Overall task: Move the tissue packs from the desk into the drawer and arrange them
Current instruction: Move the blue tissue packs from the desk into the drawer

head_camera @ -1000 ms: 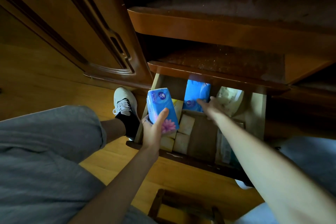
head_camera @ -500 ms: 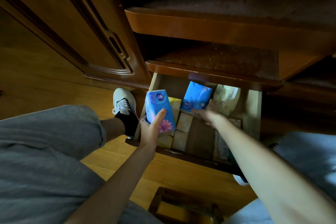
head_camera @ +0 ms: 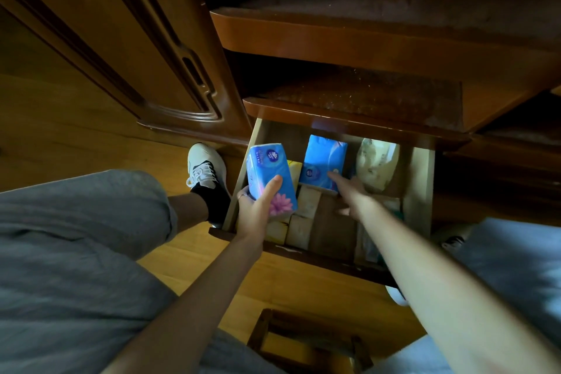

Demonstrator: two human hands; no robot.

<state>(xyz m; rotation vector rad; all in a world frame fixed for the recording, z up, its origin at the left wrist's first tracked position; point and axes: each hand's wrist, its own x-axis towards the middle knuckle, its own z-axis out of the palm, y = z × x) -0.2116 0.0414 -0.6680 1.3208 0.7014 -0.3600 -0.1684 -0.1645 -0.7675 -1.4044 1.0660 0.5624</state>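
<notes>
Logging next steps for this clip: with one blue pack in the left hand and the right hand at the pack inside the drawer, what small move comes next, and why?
Probably the right hand seats the blue pack in the drawer against the back wall; it leans there, fingertips touching it. That frees space for the flowered pack the left hand holds above the drawer.

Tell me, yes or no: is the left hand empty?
No, the left hand grips a blue tissue pack with a pink flower, held above the open drawer.
</notes>
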